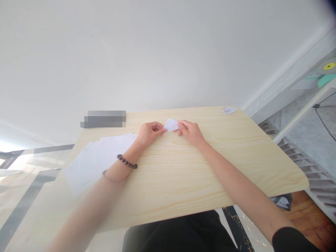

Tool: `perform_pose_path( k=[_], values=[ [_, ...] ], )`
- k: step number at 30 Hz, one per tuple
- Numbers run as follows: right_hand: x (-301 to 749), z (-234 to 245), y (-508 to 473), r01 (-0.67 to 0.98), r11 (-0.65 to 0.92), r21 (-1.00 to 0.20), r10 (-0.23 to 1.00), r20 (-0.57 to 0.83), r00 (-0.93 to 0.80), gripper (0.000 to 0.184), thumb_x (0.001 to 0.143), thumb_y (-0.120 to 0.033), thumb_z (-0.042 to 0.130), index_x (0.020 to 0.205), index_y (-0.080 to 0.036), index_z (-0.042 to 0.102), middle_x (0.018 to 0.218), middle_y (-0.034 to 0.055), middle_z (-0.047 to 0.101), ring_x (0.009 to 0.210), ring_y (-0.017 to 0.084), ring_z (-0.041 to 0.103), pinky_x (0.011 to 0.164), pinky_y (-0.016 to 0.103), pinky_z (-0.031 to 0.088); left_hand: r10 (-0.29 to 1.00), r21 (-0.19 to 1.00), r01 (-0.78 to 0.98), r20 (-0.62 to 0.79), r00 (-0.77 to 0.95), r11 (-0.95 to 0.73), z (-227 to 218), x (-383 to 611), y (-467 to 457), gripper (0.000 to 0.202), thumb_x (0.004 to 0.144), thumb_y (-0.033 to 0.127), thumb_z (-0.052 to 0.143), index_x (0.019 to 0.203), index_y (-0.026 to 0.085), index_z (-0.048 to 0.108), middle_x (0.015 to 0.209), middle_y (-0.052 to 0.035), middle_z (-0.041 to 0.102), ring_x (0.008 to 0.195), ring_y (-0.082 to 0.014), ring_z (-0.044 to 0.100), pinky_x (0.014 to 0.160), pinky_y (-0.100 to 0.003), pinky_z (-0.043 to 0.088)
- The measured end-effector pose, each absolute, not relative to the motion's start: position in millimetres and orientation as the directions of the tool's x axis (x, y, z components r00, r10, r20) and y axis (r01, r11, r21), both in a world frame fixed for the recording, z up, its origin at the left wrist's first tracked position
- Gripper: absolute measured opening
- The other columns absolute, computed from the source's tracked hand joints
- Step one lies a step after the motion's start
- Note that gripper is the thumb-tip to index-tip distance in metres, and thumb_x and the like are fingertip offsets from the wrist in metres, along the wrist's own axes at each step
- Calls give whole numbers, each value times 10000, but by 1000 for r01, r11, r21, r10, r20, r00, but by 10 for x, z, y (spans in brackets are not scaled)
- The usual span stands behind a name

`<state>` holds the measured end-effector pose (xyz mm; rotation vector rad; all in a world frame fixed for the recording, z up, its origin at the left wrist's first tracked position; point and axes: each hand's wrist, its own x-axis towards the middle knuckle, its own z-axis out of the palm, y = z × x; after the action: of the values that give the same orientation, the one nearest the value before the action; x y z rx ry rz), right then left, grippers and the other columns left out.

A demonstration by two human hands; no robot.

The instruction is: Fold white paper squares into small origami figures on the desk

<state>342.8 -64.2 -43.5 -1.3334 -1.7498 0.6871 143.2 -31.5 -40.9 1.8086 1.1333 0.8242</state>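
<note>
Just above the far half of the wooden table, a small folded piece of white paper (171,125) is pinched between my two hands. My left hand (151,133) grips its left corner with thumb and fingers. On the right side, my right hand (191,132) is closed on the other edge, the thumb lying over the paper. A beaded bracelet (127,161) circles my left wrist. Sheets of white paper (91,154) lie spread on the table to the left, partly covered by my left forearm.
The pale wooden table (168,189) stands against a white wall (162,56). Another folded white paper piece (229,110) rests at its far right corner. A blurred-out grey block (105,119) covers the far left corner. A dark plastic bag (283,202) is below the table's right edge.
</note>
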Motion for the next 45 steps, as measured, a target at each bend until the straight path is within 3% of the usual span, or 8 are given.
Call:
perform_pose_path(
  k=[14, 26, 38, 45],
  values=[
    [3430, -444, -641, 516, 333, -789, 942, 302, -146, 311, 861, -389, 373, 938, -178, 589, 787, 22, 682, 567, 101, 600, 593, 217, 443, 897, 817, 454, 161, 411, -355, -368, 1415, -316, 287, 713, 435, 583, 698, 148, 571, 619, -5, 585, 542, -96, 463, 508, -216, 332],
    [3432, -429, -640, 495, 316, -810, 945, 312, -94, 337, 867, -421, 349, 942, -181, 574, 798, 29, 685, 553, 101, 597, 553, 215, 433, 896, 860, 408, 114, 429, -305, -337, 1433, -364, 425, 767, 529, 479, 890, 158, 644, 744, -40, 665, 678, -137, 571, 626, -230, 397],
    [3427, -453, -637, 426, 283, -859, 958, 275, -81, 368, 843, -461, 385, 955, -174, 587, 733, 37, 682, 683, 139, 646, 714, 259, 477, 873, 777, 506, 112, 475, -375, -328, 1430, -350, 406, 791, 490, 447, 693, 147, 640, 661, -14, 650, 541, -104, 491, 544, -226, 353],
    [3420, -452, -633, 399, 255, -881, 966, 249, -67, 424, 817, -539, 375, 831, -169, 580, 695, 41, 669, 596, 126, 612, 639, 251, 480, 890, 825, 466, 93, 447, -321, -327, 1451, -379, 408, 804, 510, 427, 761, 151, 615, 711, -26, 675, 622, -124, 558, 586, -221, 379]
  ],
)
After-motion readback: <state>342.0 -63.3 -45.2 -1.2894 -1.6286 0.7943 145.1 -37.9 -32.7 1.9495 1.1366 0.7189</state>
